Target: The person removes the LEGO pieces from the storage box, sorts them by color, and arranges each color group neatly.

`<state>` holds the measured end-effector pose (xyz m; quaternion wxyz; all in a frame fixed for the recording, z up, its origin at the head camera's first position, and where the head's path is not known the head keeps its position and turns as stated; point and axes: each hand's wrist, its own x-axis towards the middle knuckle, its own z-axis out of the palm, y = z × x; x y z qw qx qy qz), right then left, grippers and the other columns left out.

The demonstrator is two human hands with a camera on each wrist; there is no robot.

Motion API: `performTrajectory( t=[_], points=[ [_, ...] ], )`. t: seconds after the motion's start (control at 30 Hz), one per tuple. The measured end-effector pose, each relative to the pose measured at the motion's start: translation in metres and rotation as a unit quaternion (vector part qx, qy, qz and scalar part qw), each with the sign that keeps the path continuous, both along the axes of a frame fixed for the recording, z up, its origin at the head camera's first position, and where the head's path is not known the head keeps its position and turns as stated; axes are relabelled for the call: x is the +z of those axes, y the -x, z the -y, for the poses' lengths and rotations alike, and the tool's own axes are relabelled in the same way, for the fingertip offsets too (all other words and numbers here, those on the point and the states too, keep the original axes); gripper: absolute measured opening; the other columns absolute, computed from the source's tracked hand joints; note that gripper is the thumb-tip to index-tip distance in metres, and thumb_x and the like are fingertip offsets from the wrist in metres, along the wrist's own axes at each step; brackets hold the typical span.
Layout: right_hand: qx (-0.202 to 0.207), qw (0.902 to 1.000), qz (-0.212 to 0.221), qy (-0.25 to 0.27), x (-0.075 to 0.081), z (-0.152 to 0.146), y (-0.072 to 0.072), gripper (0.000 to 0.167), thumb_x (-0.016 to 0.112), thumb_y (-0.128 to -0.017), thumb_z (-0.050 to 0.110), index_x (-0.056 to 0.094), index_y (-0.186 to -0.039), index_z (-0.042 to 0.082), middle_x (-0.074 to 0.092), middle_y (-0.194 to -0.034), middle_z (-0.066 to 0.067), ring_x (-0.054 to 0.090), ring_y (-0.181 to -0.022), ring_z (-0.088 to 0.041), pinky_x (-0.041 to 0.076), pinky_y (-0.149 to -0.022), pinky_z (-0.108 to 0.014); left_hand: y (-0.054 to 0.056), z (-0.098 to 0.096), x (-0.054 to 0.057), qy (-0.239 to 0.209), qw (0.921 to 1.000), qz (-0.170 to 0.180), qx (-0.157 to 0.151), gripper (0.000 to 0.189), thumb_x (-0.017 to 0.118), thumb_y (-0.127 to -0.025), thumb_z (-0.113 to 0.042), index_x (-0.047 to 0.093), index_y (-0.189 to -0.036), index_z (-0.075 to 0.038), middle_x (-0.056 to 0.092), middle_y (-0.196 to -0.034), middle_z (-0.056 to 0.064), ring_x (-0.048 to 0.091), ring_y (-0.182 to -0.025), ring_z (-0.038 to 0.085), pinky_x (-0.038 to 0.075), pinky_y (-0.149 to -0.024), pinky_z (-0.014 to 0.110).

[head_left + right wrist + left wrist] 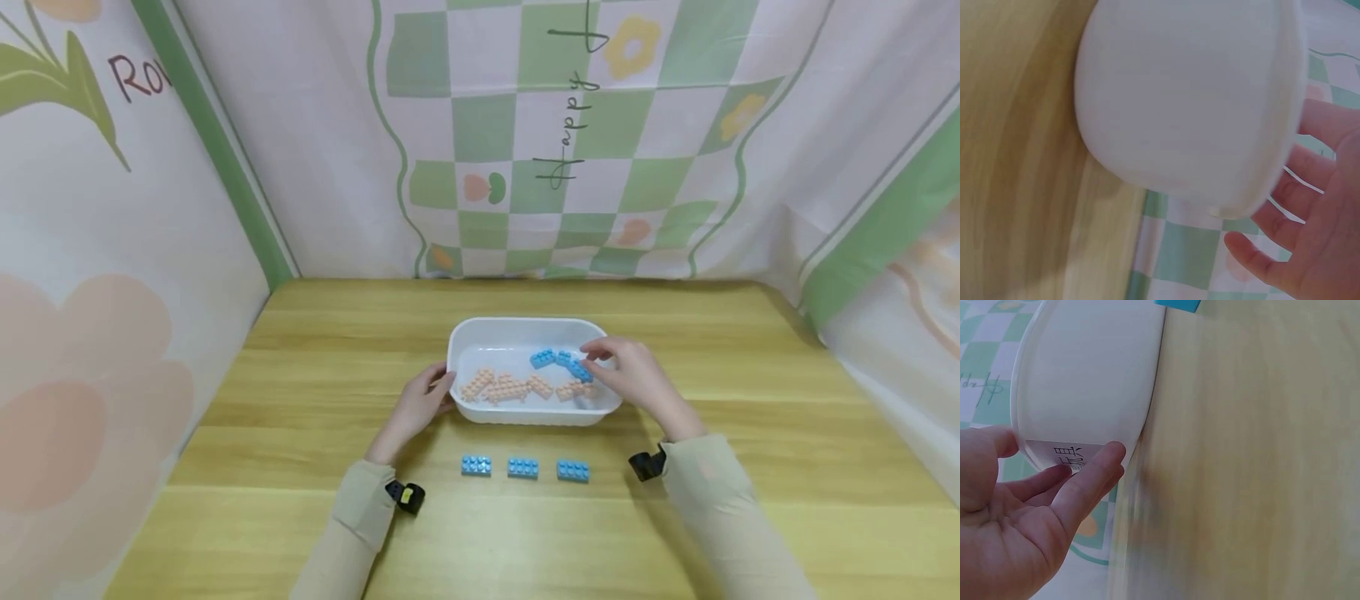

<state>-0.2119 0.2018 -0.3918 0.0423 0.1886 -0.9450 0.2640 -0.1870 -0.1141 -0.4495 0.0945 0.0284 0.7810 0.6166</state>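
Note:
A white plastic tub [525,417] stands on the table with peach bricks [508,388] along its near side and several blue bricks [543,358] towards its right. At its left end my left hand [420,402] holds the tub, thumb at the rim and fingers [1088,481] along the outer wall by a printed label [1066,453]. My right hand [633,371] reaches over the right rim, thumb and forefinger apart just above a blue brick [579,371]. The tub wall hides some of its fingertips in the right wrist view.
On the table in front of the tub lie three blue bricks in a row: a left one [476,465], a middle one [522,468] and a right one [573,471]. A checked curtain [555,208] hangs behind the wooden table [360,333].

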Motion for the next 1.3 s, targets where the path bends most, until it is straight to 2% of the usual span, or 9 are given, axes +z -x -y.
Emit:
performTrajectory(
  t=[0.47,0.73,1.13,1.3],
  points=[
    [-0.011,0.9984,0.003,-0.055,-0.014,0.007,0.015,0.024,0.063,-0.088,0.017,0.067,-0.107,0.001,0.069,-0.098,-0.014,0.063,-0.091,-0.031,0.052,-0.08,-0.048,0.0,0.0,0.002,-0.001,1.0,-0.004,-0.004,0.046,0.044,-0.1,-0.025,0.04,-0.139,-0.001,0.042,-0.142,0.02,0.055,-0.118,0.034,0.057,-0.084,0.03],
    [-0.023,0.9949,0.003,-0.098,-0.021,0.013,0.019,0.022,0.063,-0.088,0.018,0.069,-0.104,0.004,0.07,-0.098,-0.011,0.062,-0.097,-0.034,0.039,-0.089,-0.058,0.0,0.001,0.001,0.0,1.0,-0.007,-0.007,0.047,0.044,-0.1,-0.027,0.04,-0.14,-0.002,0.042,-0.142,0.02,0.054,-0.119,0.034,0.057,-0.085,0.03],
    [-0.037,0.9811,-0.046,-0.184,-0.026,0.02,0.016,0.025,0.067,-0.083,0.017,0.068,-0.102,0.001,0.067,-0.098,-0.015,0.061,-0.091,-0.034,0.043,-0.087,-0.058,0.001,0.001,0.0,0.0,1.0,-0.004,-0.005,0.046,0.044,-0.1,-0.026,0.04,-0.14,-0.002,0.044,-0.14,0.02,0.056,-0.117,0.034,0.057,-0.085,0.03],
    [-0.041,0.9762,-0.061,-0.204,-0.024,0.023,0.016,0.02,0.068,-0.081,0.015,0.069,-0.093,-0.001,0.065,-0.084,-0.012,0.06,-0.08,-0.029,0.045,-0.083,-0.055,0.001,0.001,0.0,0.003,1.0,-0.005,-0.004,0.046,0.044,-0.1,-0.026,0.04,-0.139,-0.001,0.044,-0.141,0.021,0.055,-0.117,0.034,0.057,-0.085,0.03]
  ],
)
